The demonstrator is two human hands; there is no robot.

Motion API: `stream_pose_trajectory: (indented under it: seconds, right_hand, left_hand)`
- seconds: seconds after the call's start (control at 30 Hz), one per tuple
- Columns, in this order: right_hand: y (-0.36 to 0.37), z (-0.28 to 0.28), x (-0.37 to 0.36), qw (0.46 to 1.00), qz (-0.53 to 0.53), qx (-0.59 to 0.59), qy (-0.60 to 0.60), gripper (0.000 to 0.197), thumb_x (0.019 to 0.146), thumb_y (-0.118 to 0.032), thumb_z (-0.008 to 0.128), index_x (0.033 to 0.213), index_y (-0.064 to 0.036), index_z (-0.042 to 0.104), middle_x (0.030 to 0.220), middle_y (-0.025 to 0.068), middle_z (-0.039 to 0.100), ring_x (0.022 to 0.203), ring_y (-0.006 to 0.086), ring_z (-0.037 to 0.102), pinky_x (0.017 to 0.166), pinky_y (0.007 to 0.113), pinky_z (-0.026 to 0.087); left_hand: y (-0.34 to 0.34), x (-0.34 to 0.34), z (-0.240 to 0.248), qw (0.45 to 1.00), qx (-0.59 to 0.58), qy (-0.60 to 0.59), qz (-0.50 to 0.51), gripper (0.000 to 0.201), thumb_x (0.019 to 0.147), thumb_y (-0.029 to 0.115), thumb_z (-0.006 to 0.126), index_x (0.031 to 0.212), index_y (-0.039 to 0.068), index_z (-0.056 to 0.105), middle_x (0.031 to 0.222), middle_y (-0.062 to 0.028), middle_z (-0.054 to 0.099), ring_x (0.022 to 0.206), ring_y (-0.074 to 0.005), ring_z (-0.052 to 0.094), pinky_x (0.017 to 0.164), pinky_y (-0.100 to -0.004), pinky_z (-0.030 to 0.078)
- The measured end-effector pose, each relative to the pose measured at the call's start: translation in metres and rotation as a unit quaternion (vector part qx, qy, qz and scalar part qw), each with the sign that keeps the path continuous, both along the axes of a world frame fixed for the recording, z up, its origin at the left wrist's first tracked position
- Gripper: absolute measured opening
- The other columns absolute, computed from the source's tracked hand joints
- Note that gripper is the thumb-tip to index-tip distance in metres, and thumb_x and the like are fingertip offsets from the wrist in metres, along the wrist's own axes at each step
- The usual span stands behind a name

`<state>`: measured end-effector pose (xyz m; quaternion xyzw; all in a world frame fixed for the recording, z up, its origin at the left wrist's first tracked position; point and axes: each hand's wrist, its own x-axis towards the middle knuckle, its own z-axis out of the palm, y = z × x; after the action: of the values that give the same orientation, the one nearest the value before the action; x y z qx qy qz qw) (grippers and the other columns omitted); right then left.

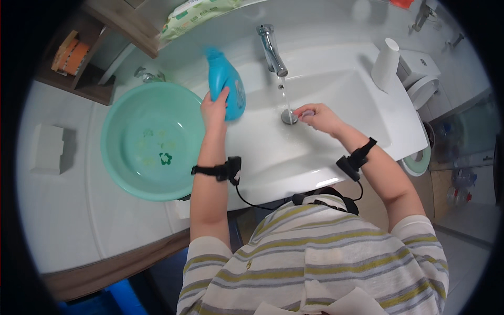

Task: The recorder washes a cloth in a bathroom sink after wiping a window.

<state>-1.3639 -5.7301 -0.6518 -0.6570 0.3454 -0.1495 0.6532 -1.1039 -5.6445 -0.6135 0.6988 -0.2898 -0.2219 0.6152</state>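
Observation:
My left hand [214, 108] grips the handle of a blue detergent-style bottle [237, 100], which stands upright at the left rim of the white sink [362, 100]. Water runs from the chrome faucet [270, 50] onto the round metal drain stopper [288, 116]. Beside that stream, my right hand [323, 119] has its fingers closed around a small pale lilac piece [308, 113], perhaps a cap; the fingers cover part of it. Its fingertips are at the water's edge.
A mint-green basin [118, 168] sits left of the sink. At the sink's right back corner stands a white cup-shaped container [386, 65]. A green-and-white soft packet [197, 17] lies on the ledge behind. Wooden shelves [100, 79] jut out at far left.

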Motion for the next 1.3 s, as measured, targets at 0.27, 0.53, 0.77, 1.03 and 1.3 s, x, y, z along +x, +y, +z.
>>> stream_pose_trajectory:
  seconds: [0.27,0.53,0.77,1.03,1.3]
  right_hand:
    - [0.003,0.07,0.0,0.984,0.004,-0.177,0.032,0.039,0.076,-0.038,0.061,0.096,-0.0041,0.06,0.062,0.0002,0.05,0.057,0.0071,0.045,0.052,0.022,0.038]
    - [0.021,0.07,-0.007,0.927,0.072,-0.353,0.107,0.041,0.073,-0.039,0.063,0.091,-0.0022,0.059,0.065,0.0109,0.058,0.06,0.0191,0.056,0.057,0.028,0.045]
    - [0.021,0.058,-0.02,0.876,0.1,-0.465,0.083,0.034,0.076,-0.034,0.058,0.091,-0.0045,0.055,0.071,0.0114,0.059,0.065,0.0283,0.057,0.058,0.034,0.045]
    - [0.007,0.065,-0.032,0.82,0.178,-0.543,-0.019,0.028,0.077,-0.025,0.057,0.099,-0.0089,0.051,0.086,0.008,0.054,0.069,0.0252,0.054,0.059,0.033,0.044]
    - [0.002,0.08,-0.027,0.858,0.207,-0.406,0.237,0.04,0.075,-0.032,0.061,0.105,-0.0075,0.051,0.085,0.0124,0.058,0.066,0.0266,0.057,0.061,0.033,0.046]
  left_hand:
    - [0.078,-0.059,0.013,0.982,0.128,-0.079,-0.11,0.025,0.069,0.022,0.069,0.072,0.0,0.057,0.063,-0.0021,0.055,0.058,-0.0073,0.048,0.053,-0.0241,0.041]
    - [0.088,-0.093,0.01,0.949,0.182,-0.104,-0.237,0.025,0.067,0.02,0.071,0.073,0.0,0.058,0.06,-0.003,0.054,0.055,-0.0071,0.047,0.05,-0.0233,0.04]
    - [0.083,-0.094,0.005,0.935,0.211,-0.095,-0.268,0.023,0.065,0.018,0.072,0.073,0.002,0.058,0.063,-0.0008,0.054,0.059,-0.0061,0.048,0.052,-0.0216,0.04]
    - [0.079,-0.093,0.011,0.94,0.192,-0.079,-0.271,0.025,0.064,0.02,0.073,0.071,0.001,0.058,0.058,-0.0014,0.052,0.052,-0.0074,0.045,0.047,-0.0243,0.038]
    - [0.08,-0.099,0.011,0.94,0.205,-0.084,-0.261,0.024,0.063,0.019,0.072,0.071,0.001,0.058,0.059,-0.0029,0.053,0.054,-0.0076,0.047,0.05,-0.0239,0.04]
